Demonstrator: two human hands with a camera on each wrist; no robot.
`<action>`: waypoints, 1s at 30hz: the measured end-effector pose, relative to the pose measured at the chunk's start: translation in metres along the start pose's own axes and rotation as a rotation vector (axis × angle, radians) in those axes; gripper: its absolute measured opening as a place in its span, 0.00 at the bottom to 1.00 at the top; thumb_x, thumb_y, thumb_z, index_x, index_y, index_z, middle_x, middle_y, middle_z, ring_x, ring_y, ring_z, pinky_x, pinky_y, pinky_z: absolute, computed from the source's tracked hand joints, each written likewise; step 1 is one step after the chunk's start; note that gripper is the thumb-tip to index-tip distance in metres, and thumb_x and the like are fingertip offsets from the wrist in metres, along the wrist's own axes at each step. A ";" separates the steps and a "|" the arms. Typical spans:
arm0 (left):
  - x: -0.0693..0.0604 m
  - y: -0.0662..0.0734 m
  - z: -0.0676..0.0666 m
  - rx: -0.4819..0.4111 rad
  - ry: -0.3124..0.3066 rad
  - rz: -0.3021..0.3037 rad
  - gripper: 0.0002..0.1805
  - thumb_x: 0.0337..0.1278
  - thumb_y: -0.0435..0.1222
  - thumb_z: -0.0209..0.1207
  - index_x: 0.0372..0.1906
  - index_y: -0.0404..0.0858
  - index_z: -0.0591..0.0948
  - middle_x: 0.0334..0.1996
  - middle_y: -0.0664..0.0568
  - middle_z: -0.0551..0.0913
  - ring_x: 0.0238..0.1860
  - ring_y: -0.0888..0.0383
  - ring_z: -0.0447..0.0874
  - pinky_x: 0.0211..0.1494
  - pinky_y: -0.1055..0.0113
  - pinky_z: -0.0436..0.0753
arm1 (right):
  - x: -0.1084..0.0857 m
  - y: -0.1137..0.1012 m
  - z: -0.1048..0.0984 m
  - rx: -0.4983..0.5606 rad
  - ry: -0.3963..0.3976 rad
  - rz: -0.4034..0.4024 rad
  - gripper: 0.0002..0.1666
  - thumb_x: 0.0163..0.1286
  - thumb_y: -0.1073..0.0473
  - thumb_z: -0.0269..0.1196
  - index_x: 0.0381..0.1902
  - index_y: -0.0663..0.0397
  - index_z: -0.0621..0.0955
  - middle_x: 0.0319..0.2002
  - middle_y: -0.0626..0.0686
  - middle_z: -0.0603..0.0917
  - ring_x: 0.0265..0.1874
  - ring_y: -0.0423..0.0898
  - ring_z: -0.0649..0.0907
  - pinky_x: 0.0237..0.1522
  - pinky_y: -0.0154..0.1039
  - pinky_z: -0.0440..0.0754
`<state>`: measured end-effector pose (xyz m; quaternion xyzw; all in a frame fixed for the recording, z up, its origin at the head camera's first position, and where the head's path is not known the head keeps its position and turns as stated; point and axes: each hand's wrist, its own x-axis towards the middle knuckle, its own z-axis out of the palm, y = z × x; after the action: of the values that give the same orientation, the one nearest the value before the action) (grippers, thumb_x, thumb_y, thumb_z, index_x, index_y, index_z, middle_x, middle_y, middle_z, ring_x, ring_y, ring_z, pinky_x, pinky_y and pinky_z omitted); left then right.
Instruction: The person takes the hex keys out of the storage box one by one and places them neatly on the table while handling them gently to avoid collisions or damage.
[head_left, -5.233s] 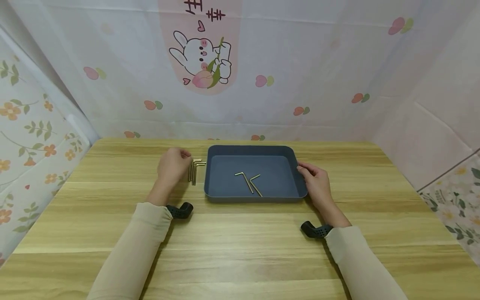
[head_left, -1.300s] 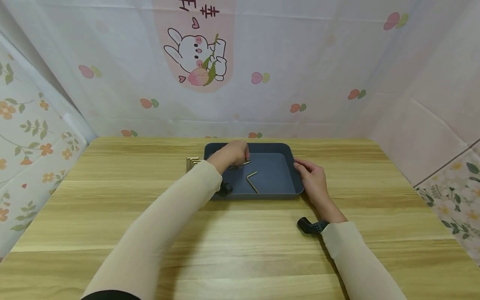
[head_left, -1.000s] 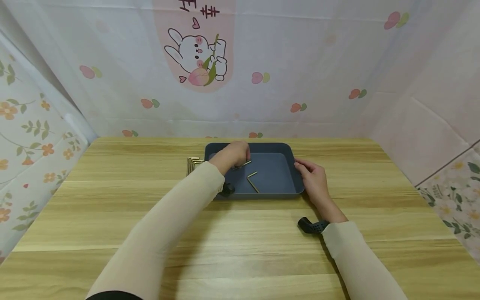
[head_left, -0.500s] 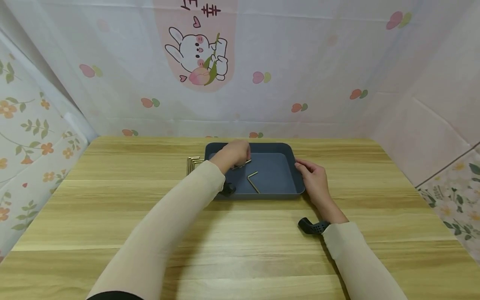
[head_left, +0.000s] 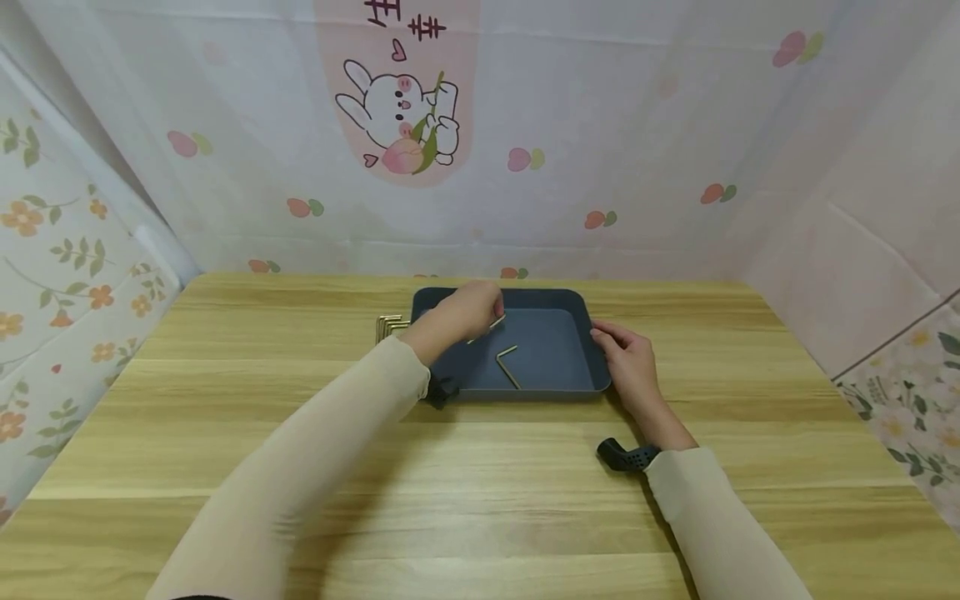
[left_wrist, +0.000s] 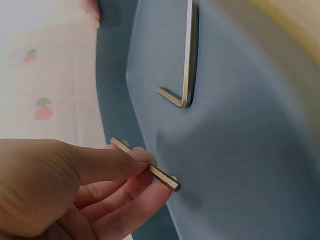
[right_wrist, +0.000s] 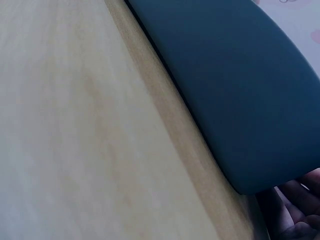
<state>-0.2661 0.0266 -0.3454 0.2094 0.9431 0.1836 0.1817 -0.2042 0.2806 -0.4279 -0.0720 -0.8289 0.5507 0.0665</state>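
My left hand [head_left: 468, 310] is over the left part of a dark blue-grey tray [head_left: 555, 358], pinching a brass-coloured hex key [left_wrist: 162, 176] between thumb and fingers. In the left wrist view, part of that key is hidden behind the thumb. Another hex key [head_left: 508, 368] lies on the tray floor, to the right of this hand. At the tray's right wall, my right hand [head_left: 632, 362] grips the rim with its thumb and fingers. Only a dark bit of the right hand [right_wrist: 300, 202] shows in the right wrist view, beside the tray's corner.
Several hex keys [head_left: 386, 327] lie nested side by side on the wooden table [head_left: 480, 492], just left of the tray and partly behind the left arm. A patterned cloth [head_left: 570, 125] hangs behind the table.
Over five seconds, my left hand moved right from the nested keys into the tray and took one of its two hex keys. Lately that key rises slightly. The right hand stayed put.
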 end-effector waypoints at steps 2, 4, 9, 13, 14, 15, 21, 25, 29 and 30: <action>-0.006 -0.001 -0.001 -0.028 0.008 0.010 0.15 0.74 0.27 0.50 0.58 0.37 0.79 0.53 0.48 0.82 0.44 0.54 0.77 0.46 0.62 0.78 | 0.000 0.000 0.000 -0.001 0.002 0.001 0.25 0.78 0.47 0.57 0.66 0.53 0.80 0.66 0.56 0.80 0.58 0.40 0.80 0.48 0.18 0.77; -0.011 -0.003 -0.002 -0.047 0.024 0.025 0.20 0.72 0.25 0.50 0.65 0.38 0.75 0.51 0.45 0.82 0.43 0.53 0.77 0.44 0.62 0.77 | 0.000 0.000 0.000 -0.005 0.004 0.002 0.25 0.78 0.47 0.57 0.66 0.53 0.80 0.66 0.56 0.80 0.54 0.35 0.80 0.47 0.18 0.77; -0.021 -0.013 -0.002 -0.060 0.087 0.078 0.28 0.68 0.22 0.52 0.70 0.41 0.73 0.43 0.45 0.82 0.37 0.55 0.75 0.38 0.65 0.73 | 0.000 0.001 0.001 -0.010 0.004 0.004 0.25 0.78 0.47 0.57 0.66 0.52 0.79 0.66 0.56 0.80 0.52 0.32 0.79 0.47 0.18 0.77; -0.023 -0.022 -0.001 -0.045 0.124 0.114 0.27 0.67 0.21 0.51 0.68 0.40 0.76 0.46 0.45 0.83 0.42 0.52 0.79 0.41 0.63 0.75 | -0.001 0.001 0.001 -0.005 0.004 0.004 0.25 0.78 0.47 0.57 0.66 0.53 0.80 0.66 0.56 0.80 0.54 0.35 0.80 0.46 0.18 0.77; -0.024 -0.023 0.000 -0.045 0.131 0.123 0.27 0.67 0.21 0.51 0.68 0.40 0.77 0.47 0.44 0.84 0.44 0.52 0.80 0.43 0.62 0.77 | -0.001 0.001 0.001 -0.004 0.004 0.004 0.25 0.78 0.47 0.57 0.66 0.53 0.80 0.66 0.56 0.80 0.54 0.35 0.80 0.47 0.18 0.77; -0.024 -0.025 0.000 -0.039 0.141 0.131 0.26 0.67 0.22 0.52 0.68 0.40 0.77 0.48 0.44 0.84 0.46 0.51 0.81 0.44 0.61 0.78 | -0.001 0.001 0.001 -0.003 0.004 0.005 0.25 0.78 0.47 0.57 0.66 0.53 0.80 0.66 0.56 0.80 0.54 0.36 0.80 0.47 0.18 0.77; -0.030 -0.028 0.003 -0.033 0.229 0.169 0.26 0.68 0.24 0.53 0.68 0.43 0.77 0.47 0.45 0.85 0.42 0.53 0.81 0.42 0.63 0.78 | -0.002 0.001 0.001 -0.001 0.000 0.009 0.25 0.78 0.47 0.57 0.66 0.52 0.79 0.67 0.55 0.79 0.63 0.46 0.79 0.52 0.22 0.76; -0.034 -0.031 0.003 -0.070 0.297 0.174 0.29 0.65 0.23 0.54 0.69 0.44 0.77 0.46 0.46 0.85 0.36 0.56 0.76 0.39 0.64 0.72 | -0.002 0.000 0.001 -0.008 -0.004 0.008 0.26 0.78 0.47 0.56 0.67 0.52 0.79 0.68 0.55 0.79 0.66 0.49 0.78 0.56 0.27 0.77; -0.038 -0.036 0.003 -0.127 0.365 0.165 0.28 0.63 0.23 0.55 0.66 0.43 0.80 0.43 0.46 0.84 0.32 0.57 0.72 0.38 0.64 0.71 | -0.002 0.000 0.001 -0.013 -0.006 0.004 0.26 0.78 0.47 0.56 0.67 0.52 0.79 0.68 0.55 0.79 0.66 0.50 0.77 0.56 0.26 0.77; -0.039 -0.037 0.003 -0.141 0.379 0.160 0.27 0.62 0.23 0.55 0.65 0.43 0.80 0.42 0.46 0.84 0.32 0.57 0.72 0.38 0.64 0.71 | -0.002 0.000 0.001 -0.014 -0.006 0.004 0.26 0.78 0.46 0.56 0.67 0.52 0.79 0.68 0.55 0.79 0.66 0.50 0.77 0.55 0.25 0.76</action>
<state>-0.2441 -0.0219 -0.3537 0.2320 0.9255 0.2993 0.0003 -0.2023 0.2797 -0.4281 -0.0725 -0.8328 0.5453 0.0624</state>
